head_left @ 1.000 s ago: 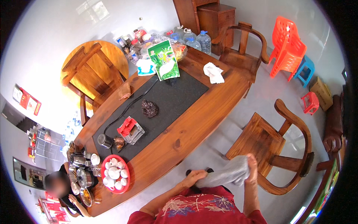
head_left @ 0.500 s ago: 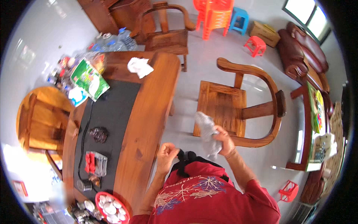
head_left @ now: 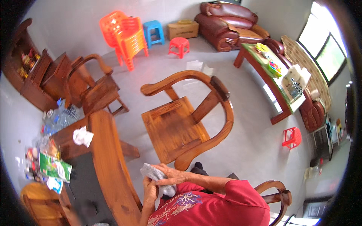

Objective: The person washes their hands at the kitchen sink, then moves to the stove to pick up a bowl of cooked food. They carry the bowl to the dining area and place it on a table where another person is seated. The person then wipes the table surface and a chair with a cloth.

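A crumpled light-grey cloth (head_left: 151, 171) is gathered between my hands, just above my lap. My right hand (head_left: 170, 175) grips it from above, its fingers bent over the fabric. From below, my left hand (head_left: 150, 189) pinches the cloth's near side, its fingertips partly hidden by the cloth and by my right hand. Part of the cloth hangs down past my right hand in front of my red shirt (head_left: 211, 205). A dark-covered foot (head_left: 198, 165) shows just beyond my forearm.
To my left stands a wooden table (head_left: 103, 150) with a black inlay, bearing a white tissue (head_left: 82, 136) and a green packet (head_left: 55, 167). A wooden armchair (head_left: 175, 130) stands ahead. Farther off are stacked orange chairs (head_left: 126, 37), a red stool (head_left: 179, 46) and a low table (head_left: 260, 81).
My right hand has brought the cloth leftward to my left hand, which now holds it too. The view has turned right, showing more of the sofa and low table.
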